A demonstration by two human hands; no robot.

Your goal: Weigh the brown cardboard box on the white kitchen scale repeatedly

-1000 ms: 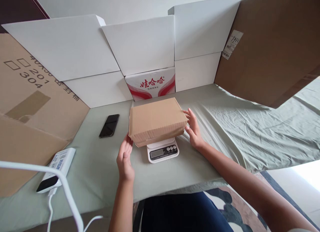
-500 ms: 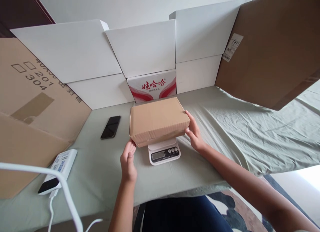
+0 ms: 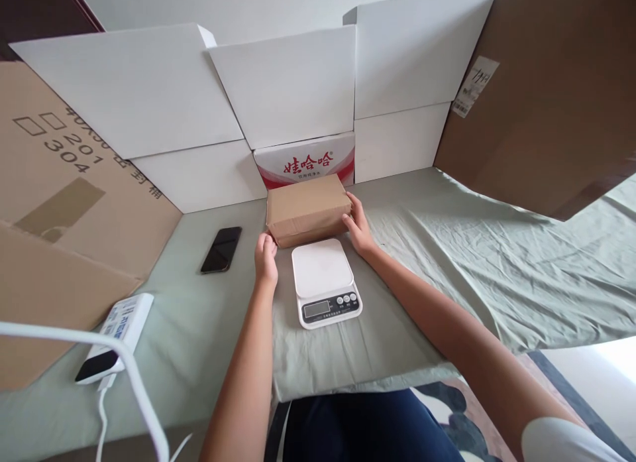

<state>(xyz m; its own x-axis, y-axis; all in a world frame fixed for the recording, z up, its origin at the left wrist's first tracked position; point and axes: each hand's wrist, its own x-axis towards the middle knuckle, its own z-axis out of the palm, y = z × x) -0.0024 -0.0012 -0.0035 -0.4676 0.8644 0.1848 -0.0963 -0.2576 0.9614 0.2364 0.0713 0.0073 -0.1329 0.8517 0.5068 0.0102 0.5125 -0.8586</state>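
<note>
Left-hand grip (image 3: 267,260) and right-hand grip (image 3: 359,230) hold the small carton (image 3: 308,207) by end edges beyond the scale (image 3: 322,270), cloth (image 3: 457,250) spreading rightward.

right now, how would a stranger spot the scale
On the pale green cloth, find the small brown cardboard box between the left hand and right hand. The white plastic scale lies just in front of it, nearer the person. Unlike its neighbours, it has a squarish platform and a black panel with three round buttons.
</note>
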